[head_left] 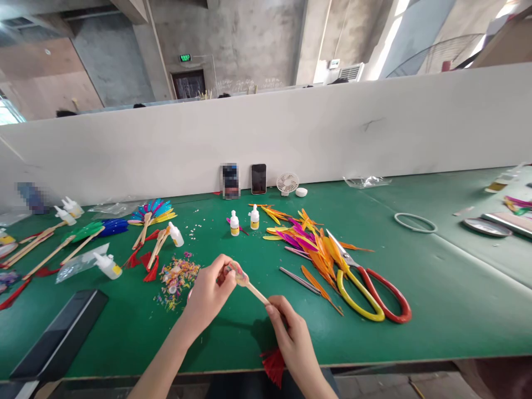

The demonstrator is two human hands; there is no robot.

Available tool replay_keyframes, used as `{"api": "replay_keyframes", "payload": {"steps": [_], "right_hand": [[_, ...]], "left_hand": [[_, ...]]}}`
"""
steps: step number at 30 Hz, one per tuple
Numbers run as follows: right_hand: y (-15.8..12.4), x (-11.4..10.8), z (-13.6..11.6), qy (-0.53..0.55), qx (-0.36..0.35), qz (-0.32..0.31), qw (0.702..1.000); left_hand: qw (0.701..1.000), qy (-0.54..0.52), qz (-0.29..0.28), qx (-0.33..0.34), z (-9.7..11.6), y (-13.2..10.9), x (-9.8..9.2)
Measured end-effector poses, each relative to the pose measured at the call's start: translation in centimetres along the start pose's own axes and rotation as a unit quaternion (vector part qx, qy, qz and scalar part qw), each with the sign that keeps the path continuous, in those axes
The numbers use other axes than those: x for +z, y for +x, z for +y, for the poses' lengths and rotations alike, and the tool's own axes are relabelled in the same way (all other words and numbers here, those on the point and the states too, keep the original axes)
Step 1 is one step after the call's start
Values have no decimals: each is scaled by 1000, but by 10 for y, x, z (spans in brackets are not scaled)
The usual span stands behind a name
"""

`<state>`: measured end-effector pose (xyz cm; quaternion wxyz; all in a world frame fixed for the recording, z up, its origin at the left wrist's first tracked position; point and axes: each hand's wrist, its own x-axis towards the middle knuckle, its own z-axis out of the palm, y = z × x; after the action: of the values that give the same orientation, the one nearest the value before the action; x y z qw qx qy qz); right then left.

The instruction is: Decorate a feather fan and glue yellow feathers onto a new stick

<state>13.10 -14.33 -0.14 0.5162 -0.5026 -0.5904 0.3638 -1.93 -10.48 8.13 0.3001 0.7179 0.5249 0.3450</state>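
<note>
A wooden fan handle (258, 292) is held slantwise above the front of the green table. Its rounded head (238, 274) is speckled with coloured bits. My left hand (210, 296) pinches that head between thumb and fingers, partly hiding it. Lower down the stick, my right hand (291, 330) grips the thin end, and a red tassel (273, 366) hangs beneath it at the table's edge. Beside my left hand lies a loose pile of colourful shreds (177, 280). Orange, yellow and purple feathers (322, 249) are spread beyond my right hand.
Big scissors (372, 288) with red and yellow handles lie right of the feathers. Small white glue bottles (235, 223) stand ahead. Feather fans (152, 213) and a dark long box (62, 330) are at left. Two phones (258, 179) and a small fan (287, 183) line the white partition (266, 133).
</note>
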Motion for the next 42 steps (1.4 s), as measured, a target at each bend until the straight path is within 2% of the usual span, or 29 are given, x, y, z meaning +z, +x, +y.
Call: {"api": "replay_keyframes", "payload": {"steps": [4, 11, 16, 22, 24, 27, 29, 33, 37, 42], "right_hand": [[-2, 2, 0, -13, -10, 17, 1000], [0, 2, -1, -33, -9, 6, 999], [3, -1, -5, -11, 12, -17, 1000], [-3, 6, 0, 72, 38, -42, 996], [-6, 9, 1, 75, 20, -58, 995], [-8, 6, -6, 34, -42, -72, 996], [-5, 0, -16, 10, -78, -67, 995], [8, -14, -40, 20, -86, -53, 995], [21, -18, -58, -8, -102, -119, 988], [26, -19, -65, 6, -61, -209, 976]], "left_hand": [[999, 35, 33, -14, -4, -5, 4], [998, -9, 54, -36, -15, -6, 10], [994, -70, 38, -74, -20, -3, 9], [979, -177, -20, -95, -8, -14, 19], [976, -193, -24, -96, -4, -20, 26], [973, -209, 16, -92, -1, -30, 34], [973, -204, 31, -102, 1, -38, 35], [980, -160, -15, -115, 6, -54, 32], [992, -77, -17, -98, 9, -65, 28], [995, 26, -12, -94, 2, -74, 25]]}}
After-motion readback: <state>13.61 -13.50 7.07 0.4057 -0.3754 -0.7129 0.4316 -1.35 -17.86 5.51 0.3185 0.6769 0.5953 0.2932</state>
